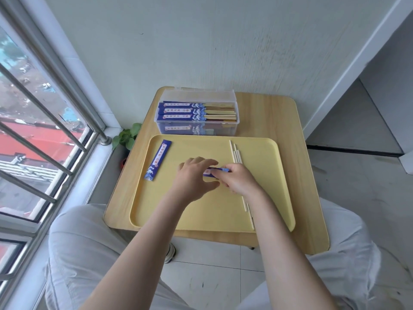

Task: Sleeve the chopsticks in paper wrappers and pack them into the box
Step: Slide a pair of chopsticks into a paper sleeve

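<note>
Spare wrapper: lies flat on the tray near its left edge, slanted, untouched.

Left hand: over the tray's middle, palm down, fingers loosely spread and laid over the left part of a second wrapper. Whether the thumb pinches it cannot be told.

Right hand: touching the left hand, fingers curled and pinching the right end of that same wrapper. No chopstick is seen entering it yet; the step in hand appears to be opening the sleeve.

Loose chopsticks: a few bare sticks lying together, running from the tray's far edge towards its near right corner, partly under the right wrist.

Box: clear, lid open, at the table's far edge just beyond the tray, already holding several sleeved pairs.

Handling, as judged: the wrapper is light, thin and easily creased; hold it near the mouth, gently. The sticks are light, stiff and smooth, liable to roll; take them at mid-length or the thick end.
</note>
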### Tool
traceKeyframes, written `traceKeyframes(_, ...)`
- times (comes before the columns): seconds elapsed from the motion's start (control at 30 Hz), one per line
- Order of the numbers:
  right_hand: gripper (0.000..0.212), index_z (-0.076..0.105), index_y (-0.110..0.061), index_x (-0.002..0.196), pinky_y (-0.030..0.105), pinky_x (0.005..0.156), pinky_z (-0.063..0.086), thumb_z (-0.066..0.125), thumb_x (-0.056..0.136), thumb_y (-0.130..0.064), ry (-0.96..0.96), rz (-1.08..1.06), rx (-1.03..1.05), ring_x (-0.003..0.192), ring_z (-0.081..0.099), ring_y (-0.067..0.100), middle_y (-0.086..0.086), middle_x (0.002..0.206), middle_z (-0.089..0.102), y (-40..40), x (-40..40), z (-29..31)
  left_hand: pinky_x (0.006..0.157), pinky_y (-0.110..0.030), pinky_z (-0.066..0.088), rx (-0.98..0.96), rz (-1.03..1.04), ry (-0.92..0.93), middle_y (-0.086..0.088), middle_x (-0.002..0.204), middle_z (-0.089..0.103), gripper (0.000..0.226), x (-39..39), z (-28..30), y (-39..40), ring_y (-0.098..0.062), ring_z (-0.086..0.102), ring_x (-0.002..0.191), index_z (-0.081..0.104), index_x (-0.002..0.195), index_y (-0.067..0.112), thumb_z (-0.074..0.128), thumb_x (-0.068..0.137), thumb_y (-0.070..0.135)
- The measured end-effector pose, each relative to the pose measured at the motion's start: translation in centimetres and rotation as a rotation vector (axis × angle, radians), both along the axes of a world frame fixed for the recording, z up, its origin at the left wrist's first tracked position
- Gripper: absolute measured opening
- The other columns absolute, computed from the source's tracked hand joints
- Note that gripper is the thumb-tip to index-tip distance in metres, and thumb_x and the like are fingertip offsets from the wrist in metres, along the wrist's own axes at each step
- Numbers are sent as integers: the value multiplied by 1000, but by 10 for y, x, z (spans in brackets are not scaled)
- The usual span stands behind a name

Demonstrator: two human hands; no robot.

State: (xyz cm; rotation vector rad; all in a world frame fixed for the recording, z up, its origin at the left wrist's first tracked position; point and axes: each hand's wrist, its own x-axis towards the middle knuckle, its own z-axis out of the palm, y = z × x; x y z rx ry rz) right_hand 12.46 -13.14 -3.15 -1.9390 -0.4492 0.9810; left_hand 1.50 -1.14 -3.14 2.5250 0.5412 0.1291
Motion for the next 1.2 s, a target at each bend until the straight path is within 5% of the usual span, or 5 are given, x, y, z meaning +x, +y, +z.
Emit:
traceKeyframes(0.2, 37, 57, -13, 79, 26, 50, 35, 57, 97, -45, -43, -244, 84, 53, 45, 17, -2, 61, 53, -14, 9, 0, 70, -31, 48, -199, 103, 120, -1, 82, 71, 24, 8, 7, -7, -16, 61, 74, 73, 93, 18, 75, 85, 41)
traceKeyframes(0.33, 17, 61, -13, 97, 30, 62, 39, 55, 96, -29, -453, -278, -343, 79, 56, 24, 2, 94, 61, -27, 20, -14, 65, -31, 57, -774, 345, 21, -9, 79, 72, 28, 6, 7, -11, -16, 64, 58, 74, 92, 7, 73, 91, 35)
traceKeyframes(0.53, 21, 62, -8, 108, 30, 68, 42, 57, 97, -26, -453, -174, -525, 97, 65, 32, 10, 108, 66, -23, 18, -25, 52, -24, 47, -1485, 585, -12, -3, 71, 56, 40, 1, -21, -16, -14, 52, 55, 68, 105, 3, 51, 104, 39)
traceKeyframes(1.07, 40, 35, -19, 61, 25, 45, 23, 66, 86, -23, -388, -128, -442, 54, 37, 25, -1, 60, 36, -11, 9, -28, 49, -27, 43, -1618, 587, -39, -5, 67, 50, 45, -3, -36, -8, -18, 47, 52, 58, 83, 9, 39, 106, 43)
traceKeyframes(1.2, 17, 59, -12, 68, 25, 51, 39, 64, 83, -19, -337, -239, -226, 55, 50, 20, 1, 62, 60, -17, 10, -18, 50, -27, 45, -1574, 551, -8, -5, 68, 51, 44, -4, -37, -8, -18, 47, 52, 58, 83, 9, 43, 105, 44)
